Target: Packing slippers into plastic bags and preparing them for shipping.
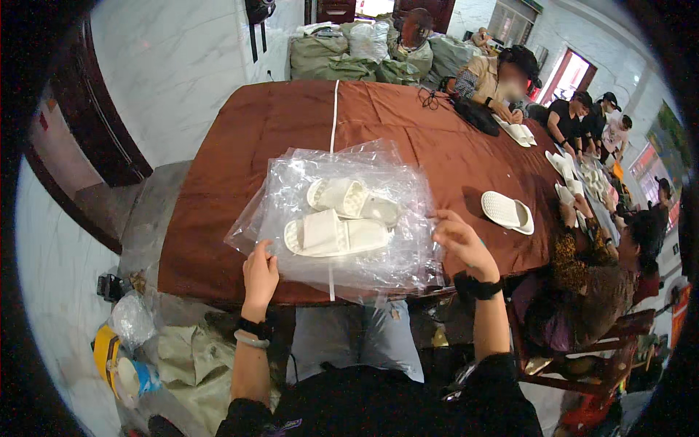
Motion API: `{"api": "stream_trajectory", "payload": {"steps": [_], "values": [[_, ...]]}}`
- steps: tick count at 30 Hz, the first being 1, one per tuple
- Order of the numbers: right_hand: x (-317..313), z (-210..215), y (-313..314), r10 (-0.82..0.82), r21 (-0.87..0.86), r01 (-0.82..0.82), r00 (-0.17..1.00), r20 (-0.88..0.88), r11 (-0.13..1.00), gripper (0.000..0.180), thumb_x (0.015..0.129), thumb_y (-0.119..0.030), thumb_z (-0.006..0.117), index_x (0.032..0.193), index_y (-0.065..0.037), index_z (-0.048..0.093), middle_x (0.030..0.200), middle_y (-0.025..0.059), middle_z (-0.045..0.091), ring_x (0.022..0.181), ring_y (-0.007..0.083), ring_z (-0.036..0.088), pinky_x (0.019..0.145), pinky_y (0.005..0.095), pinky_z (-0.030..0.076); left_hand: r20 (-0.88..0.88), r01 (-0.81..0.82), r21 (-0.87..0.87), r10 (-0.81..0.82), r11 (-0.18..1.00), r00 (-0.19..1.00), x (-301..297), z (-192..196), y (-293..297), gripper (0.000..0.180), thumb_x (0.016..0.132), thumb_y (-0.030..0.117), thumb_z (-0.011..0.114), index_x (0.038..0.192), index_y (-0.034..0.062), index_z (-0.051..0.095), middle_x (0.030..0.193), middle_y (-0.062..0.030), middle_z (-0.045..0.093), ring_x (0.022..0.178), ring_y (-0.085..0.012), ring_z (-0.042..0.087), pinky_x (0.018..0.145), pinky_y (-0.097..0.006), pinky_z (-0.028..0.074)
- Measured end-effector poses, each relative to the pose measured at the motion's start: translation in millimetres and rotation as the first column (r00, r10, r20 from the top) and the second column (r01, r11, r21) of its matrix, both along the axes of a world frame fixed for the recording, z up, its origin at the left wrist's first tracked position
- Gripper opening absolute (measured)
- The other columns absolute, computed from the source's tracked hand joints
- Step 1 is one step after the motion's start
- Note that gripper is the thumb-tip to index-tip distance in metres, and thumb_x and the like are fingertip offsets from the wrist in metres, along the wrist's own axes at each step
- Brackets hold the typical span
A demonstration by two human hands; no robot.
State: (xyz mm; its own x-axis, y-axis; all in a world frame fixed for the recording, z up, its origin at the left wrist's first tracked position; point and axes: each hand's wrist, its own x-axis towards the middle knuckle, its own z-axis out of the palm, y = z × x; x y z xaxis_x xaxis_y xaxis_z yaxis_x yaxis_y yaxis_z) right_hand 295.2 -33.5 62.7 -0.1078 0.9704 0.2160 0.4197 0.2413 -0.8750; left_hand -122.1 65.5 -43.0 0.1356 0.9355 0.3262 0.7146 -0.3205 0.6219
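Observation:
A stack of clear plastic bags [342, 218] lies on the brown-covered table [240, 146] in front of me. Two white slippers [342, 218] sit on top of it, one partly over the other. My left hand [259, 275] pinches the near left edge of the plastic. The fingers of my right hand [460, 242] rest on the plastic's right edge. A third white slipper [507, 212] lies alone on the cloth to the right.
Other people sit along the table's right side and far end, with more white slippers [569, 175] before them. Stuffed green sacks [349, 54] stand beyond the table. A person in patterned clothes [590, 277] sits close on my right. Bags and a yellow object [116, 357] lie on the floor at left.

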Motion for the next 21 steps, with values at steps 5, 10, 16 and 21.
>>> {"api": "stream_trajectory", "payload": {"steps": [5, 10, 16, 21], "values": [[18.4, -1.0, -8.1, 0.103, -0.512, -0.363, 0.878, -0.467, 0.779, 0.026, 0.097, -0.014, 0.048, 0.111, 0.003, 0.062, 0.117, 0.0130, 0.061, 0.107, 0.0223, 0.057, 0.094, 0.0342, 0.043, -0.238, 0.012, 0.212, 0.040, 0.977, 0.970, 7.5, 22.2, 3.1, 0.039, 0.082, 0.004, 0.061, 0.120, 0.0031, 0.051, 0.105, -0.0174, 0.058, 0.097, -0.0368, 0.054, 0.090, -0.044, 0.042], [12.5, -8.0, 56.7, 0.402, -0.234, -0.349, 0.882, 0.245, 0.908, 0.028, 0.090, -0.008, 0.057, 0.118, -0.002, 0.060, 0.120, 0.0140, 0.060, 0.108, 0.0273, 0.057, 0.096, 0.0345, 0.044, 0.111, 0.178, 0.105, -0.190, 0.978, 0.976, 43.8, 45.6, 21.5, 0.042, 0.088, 0.012, 0.057, 0.125, -0.0033, 0.046, 0.123, -0.0243, 0.052, 0.115, -0.0421, 0.047, 0.098, -0.046, 0.038], [-51.1, -41.9, 123.7, 0.539, -0.126, -0.530, 0.774, 0.332, 0.839, 0.052, 0.088, -0.025, 0.064, 0.135, -0.009, 0.048, 0.141, 0.0197, 0.041, 0.130, 0.0326, 0.040, 0.107, 0.0403, 0.031, -0.132, 0.261, 0.101, -0.247, 0.960, 0.960, 43.5, -20.5, 51.7, 0.055, 0.090, 0.026, 0.056, 0.129, -0.0099, 0.039, 0.125, -0.0316, 0.048, 0.114, -0.0469, 0.045, 0.098, -0.049, 0.037], [-89.0, -79.7, 165.4, 0.492, 0.040, -0.700, 0.540, 0.683, 0.713, 0.041, 0.095, -0.033, 0.050, 0.129, -0.009, 0.052, 0.131, 0.0125, 0.050, 0.127, 0.0353, 0.038, 0.105, 0.0458, 0.031, -0.086, 0.350, -0.144, -0.364, 0.926, 0.927, 37.4, -16.7, 42.1, 0.062, 0.085, 0.029, 0.061, 0.130, -0.0080, 0.039, 0.132, -0.0303, 0.043, 0.122, -0.0480, 0.039, 0.101, -0.051, 0.032]]}}
